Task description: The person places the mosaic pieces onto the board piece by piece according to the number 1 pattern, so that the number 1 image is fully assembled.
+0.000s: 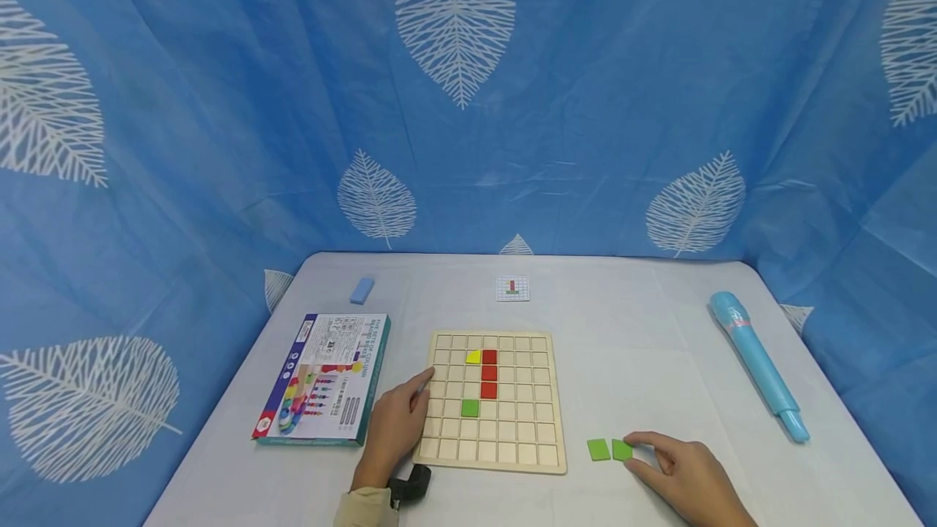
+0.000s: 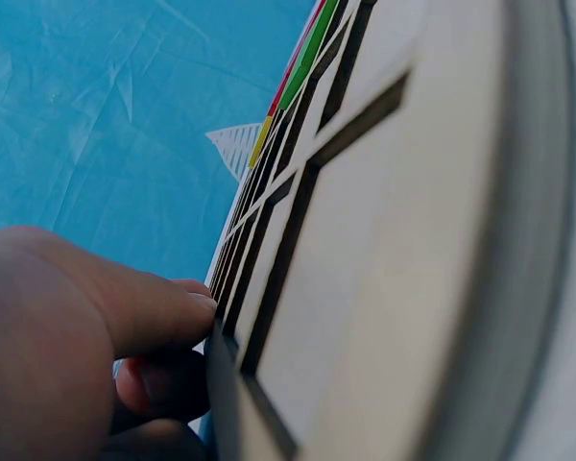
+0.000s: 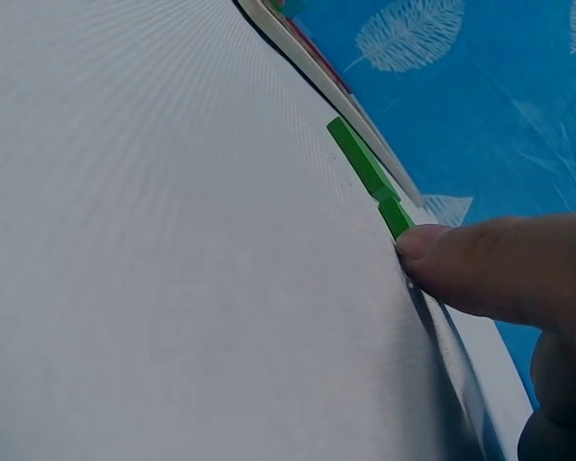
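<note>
My left hand (image 1: 398,423) rests at the left edge of a wooden grid board (image 1: 446,460), its fingertips touching the rim. In the left wrist view, fingertips (image 2: 200,303) lie right at the board's edge. On the board are a yellow piece (image 1: 473,357), several red squares (image 1: 489,373) in a column and a green square (image 1: 470,408). Right of the board, my right hand (image 1: 684,474) pinches a green tile (image 1: 621,450) between thumb and index finger. Another green tile (image 1: 599,450) lies beside it. The right wrist view shows a fingertip (image 3: 427,245) against the pinched tile.
A flat printed toy box (image 1: 329,389) lies left of the board, with a small blue block (image 1: 362,291) behind it. A little pattern card (image 1: 512,288) lies at the back. A light-blue microphone-shaped object (image 1: 761,364) lies at the right. Blue leaf-print cloth (image 1: 549,104) surrounds the table.
</note>
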The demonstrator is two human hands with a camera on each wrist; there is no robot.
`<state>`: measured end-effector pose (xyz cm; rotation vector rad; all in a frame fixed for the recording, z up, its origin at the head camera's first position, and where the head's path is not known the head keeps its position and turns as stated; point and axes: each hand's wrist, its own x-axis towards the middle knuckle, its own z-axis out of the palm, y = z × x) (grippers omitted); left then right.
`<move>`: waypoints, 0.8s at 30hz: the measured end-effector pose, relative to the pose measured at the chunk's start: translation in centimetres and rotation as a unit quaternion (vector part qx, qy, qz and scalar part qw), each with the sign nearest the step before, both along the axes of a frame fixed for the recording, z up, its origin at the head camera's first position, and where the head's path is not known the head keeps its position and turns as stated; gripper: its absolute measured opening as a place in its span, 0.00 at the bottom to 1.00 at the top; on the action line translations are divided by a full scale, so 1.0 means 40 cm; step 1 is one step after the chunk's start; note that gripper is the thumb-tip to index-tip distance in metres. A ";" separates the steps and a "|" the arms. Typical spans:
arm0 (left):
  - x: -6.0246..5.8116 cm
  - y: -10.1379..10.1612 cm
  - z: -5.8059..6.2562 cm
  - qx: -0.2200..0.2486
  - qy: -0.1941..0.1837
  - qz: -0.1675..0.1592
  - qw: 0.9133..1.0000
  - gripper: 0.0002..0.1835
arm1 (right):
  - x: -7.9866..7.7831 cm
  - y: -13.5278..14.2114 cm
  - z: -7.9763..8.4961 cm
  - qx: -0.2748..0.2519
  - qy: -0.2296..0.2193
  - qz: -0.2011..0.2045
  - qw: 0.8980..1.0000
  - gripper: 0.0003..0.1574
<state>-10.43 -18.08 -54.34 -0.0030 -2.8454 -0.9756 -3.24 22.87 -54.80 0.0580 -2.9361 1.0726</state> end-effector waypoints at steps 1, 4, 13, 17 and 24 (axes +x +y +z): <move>0.000 0.000 0.000 0.000 0.001 -0.001 1.000 0.20 | 0.000 -0.001 0.001 0.002 -0.002 -0.001 1.000 0.16; -0.001 0.000 0.001 0.002 0.001 -0.002 1.000 0.20 | -0.002 -0.003 0.004 0.006 -0.010 -0.004 1.000 0.16; -0.002 -0.002 -0.002 0.005 -0.010 0.000 1.000 0.20 | -0.006 -0.008 0.011 -0.004 -0.031 -0.017 0.999 0.16; 0.000 -0.001 0.000 0.008 -0.011 0.002 1.000 0.20 | -0.008 -0.008 0.014 -0.010 -0.019 -0.015 1.000 0.16; -0.001 0.000 0.002 0.013 -0.024 0.005 1.000 0.20 | -0.018 -0.011 0.025 0.006 0.012 -0.011 1.000 0.16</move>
